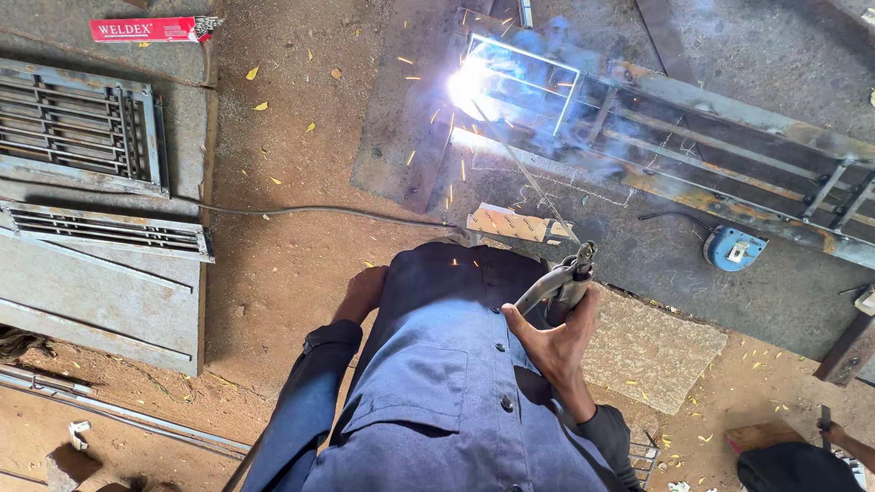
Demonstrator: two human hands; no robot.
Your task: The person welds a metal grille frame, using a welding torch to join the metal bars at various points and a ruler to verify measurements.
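Right hand: your right hand grips the electrode holder, fingers wrapped tight around its handle, in front of your blue shirt.
Electrode: a thin welding rod runs up from the holder's head to the bright arc, tilted away from you and to the left.
Arc: it burns at the left corner of the steel frame, throwing sparks and bluish smoke over the metal plate under the frame.
Left hand: your left hand rests low beside your body, over the dirt floor; you cannot tell from here whether its fingers are spread or curled.
Cable: a dark cable lies across the dirt, running toward you.
Nearby: finished grilles lie at the left, a red electrode box above them, a blue grinder by the frame at right.
Other person: someone's hand shows at the bottom right corner.
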